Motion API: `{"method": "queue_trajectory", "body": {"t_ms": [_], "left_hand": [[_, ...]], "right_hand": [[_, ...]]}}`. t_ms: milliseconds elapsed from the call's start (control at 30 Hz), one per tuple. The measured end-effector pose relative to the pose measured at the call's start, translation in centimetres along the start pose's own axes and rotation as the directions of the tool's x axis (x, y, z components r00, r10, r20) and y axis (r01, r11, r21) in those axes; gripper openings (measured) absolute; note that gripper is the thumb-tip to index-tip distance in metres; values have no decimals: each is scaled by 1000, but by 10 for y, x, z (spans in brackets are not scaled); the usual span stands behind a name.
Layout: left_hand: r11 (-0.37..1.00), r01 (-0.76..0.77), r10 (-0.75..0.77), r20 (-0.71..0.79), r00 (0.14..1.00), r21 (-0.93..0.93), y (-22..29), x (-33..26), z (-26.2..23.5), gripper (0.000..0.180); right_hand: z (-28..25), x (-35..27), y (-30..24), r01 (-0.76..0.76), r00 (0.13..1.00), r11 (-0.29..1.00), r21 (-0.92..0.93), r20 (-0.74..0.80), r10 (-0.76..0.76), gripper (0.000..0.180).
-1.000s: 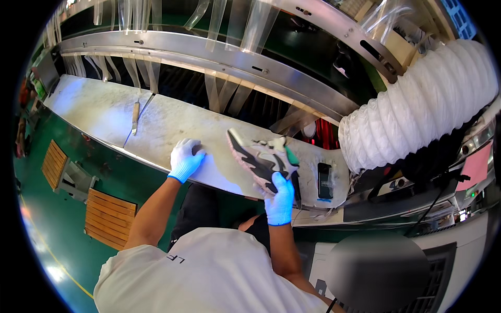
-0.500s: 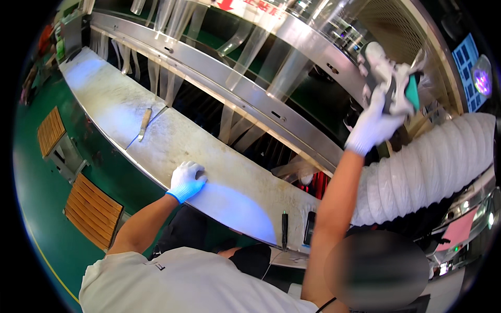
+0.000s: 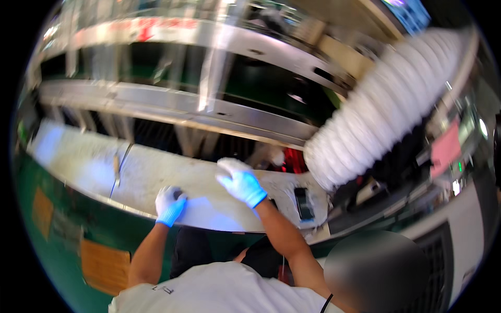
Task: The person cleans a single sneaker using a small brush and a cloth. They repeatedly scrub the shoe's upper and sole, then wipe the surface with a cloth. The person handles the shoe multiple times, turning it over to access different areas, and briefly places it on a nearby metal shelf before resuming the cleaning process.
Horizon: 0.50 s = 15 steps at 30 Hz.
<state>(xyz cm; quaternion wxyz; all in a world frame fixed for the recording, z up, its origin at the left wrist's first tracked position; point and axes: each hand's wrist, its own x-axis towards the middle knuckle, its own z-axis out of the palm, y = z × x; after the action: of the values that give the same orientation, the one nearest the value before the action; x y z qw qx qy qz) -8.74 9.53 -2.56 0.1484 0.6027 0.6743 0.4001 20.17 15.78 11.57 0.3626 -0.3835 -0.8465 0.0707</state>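
Note:
My left hand, in a white glove, rests on the long pale bench near its front edge. Its fingers curl loosely, with a gap to the thumb and no object seen in them. To its right, above the bench, my gloved right hand is empty, fingers stretched out and thumb apart. Both gloves look blue under a bluish light. A knife-like tool with a tan handle lies further left beside the bench's seam. Right of my right hand lies a black phone.
Behind the bench runs a metal-framed machine hung with clear plastic strips. A thick white ribbed duct slants up at the right, near a pink sheet. A wooden stool seat stands on the green floor at lower left.
My right hand has come down and left from the upper right to the bench. The grey-and-white shoe it held is no longer in it or in view. The head view has turned right.

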Motion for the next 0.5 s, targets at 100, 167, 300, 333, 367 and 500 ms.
{"method": "queue_trajectory", "body": {"t_ms": [100,167,300,333,367,500], "left_hand": [[998,-56,54,-41,998,-37,-11,-1,2,32],[998,-46,44,-55,998,-33,-28,2,-9,34],[991,-99,98,-16,995,-87,-29,2,3,33],[987,-114,114,-5,993,-113,-28,2,5,33],[991,-81,84,21,996,-108,-20,-5,4,29],[916,-381,379,-42,924,-123,4,-68,-1,20]], "right_hand": [[23,-114,42,-409,906,900,-150,-181,382,50],[23,-149,41,-573,820,755,-318,-242,519,49],[17,-220,80,-599,801,669,-439,-344,490,35],[16,-229,94,-588,808,688,-424,-334,485,33],[14,-230,99,-594,803,682,-427,-362,473,27],[12,-210,131,-627,760,674,-389,-496,420,34]]}}
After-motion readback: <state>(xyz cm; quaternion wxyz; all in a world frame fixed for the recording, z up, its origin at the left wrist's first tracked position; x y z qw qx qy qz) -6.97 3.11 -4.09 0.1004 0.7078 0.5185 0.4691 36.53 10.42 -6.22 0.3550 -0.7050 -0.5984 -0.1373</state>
